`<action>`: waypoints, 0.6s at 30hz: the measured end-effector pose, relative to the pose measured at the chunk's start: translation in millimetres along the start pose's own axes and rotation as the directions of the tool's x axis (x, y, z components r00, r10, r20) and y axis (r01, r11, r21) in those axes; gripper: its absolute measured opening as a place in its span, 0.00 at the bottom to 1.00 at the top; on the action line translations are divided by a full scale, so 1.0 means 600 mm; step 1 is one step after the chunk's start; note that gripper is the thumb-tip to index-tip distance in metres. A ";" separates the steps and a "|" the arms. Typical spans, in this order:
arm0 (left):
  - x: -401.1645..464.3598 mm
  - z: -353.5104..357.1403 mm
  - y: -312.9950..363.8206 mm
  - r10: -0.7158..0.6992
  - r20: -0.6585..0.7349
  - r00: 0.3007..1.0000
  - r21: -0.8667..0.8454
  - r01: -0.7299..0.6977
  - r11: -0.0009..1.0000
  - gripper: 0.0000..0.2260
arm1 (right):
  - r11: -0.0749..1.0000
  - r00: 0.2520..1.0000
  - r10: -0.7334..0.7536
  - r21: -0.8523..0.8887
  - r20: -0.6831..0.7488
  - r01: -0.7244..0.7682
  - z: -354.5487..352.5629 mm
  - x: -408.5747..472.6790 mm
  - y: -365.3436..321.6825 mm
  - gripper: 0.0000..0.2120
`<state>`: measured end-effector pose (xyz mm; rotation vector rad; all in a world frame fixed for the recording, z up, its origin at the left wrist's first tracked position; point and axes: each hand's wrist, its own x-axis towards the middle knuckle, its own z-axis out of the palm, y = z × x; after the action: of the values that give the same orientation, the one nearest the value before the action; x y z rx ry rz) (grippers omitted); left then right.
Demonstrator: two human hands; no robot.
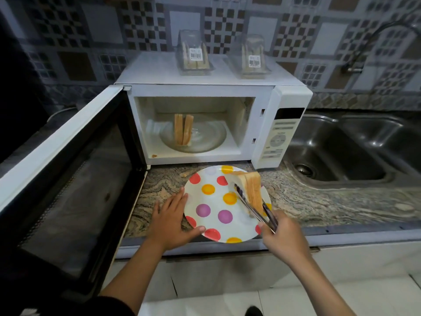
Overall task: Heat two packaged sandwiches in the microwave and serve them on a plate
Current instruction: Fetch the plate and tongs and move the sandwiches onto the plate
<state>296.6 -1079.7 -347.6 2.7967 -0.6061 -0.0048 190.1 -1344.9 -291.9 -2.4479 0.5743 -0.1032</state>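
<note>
One sandwich over the plate in the tongs, one in the microwave.

The right hand [282,233] grips a pair of metal tongs [255,209], and the tongs clamp a sandwich [251,190] on edge above the right side of the polka-dot plate [211,215]. The left hand [169,221] lies flat on the worktop [319,201], fingers straight, thumb touching the plate's near rim. Behind the plate the white microwave [205,91] stands with its door [68,179] swung wide to the left; the second sandwich [183,130] stands upright on the glass turntable [205,137] inside. Two clear plastic packages [194,54] [251,58] sit on top of the microwave. A steel sink [355,147] is set into the worktop to the right.
</note>
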 end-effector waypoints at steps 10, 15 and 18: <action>0.001 -0.001 0.001 -0.001 0.015 1.000 -0.009 0.002 1.000 0.50 | 0.997 0.997 0.064 -0.041 -0.039 -0.065 0.024 -0.027 -0.008 0.09; 0.004 -0.001 -0.003 -0.011 0.034 0.999 -0.002 0.011 1.000 0.56 | 0.994 0.996 0.078 -0.074 -0.053 -0.081 0.027 -0.028 -0.017 0.16; 0.005 0.001 -0.004 -0.011 0.046 0.999 -0.008 0.011 1.000 0.56 | 0.993 0.993 0.082 -0.073 -0.081 -0.088 0.028 -0.026 -0.022 0.19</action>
<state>300.1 -1079.2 -348.8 2.7991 -0.5996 -0.0736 184.1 -1319.7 -296.9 -2.4977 0.7285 -0.1444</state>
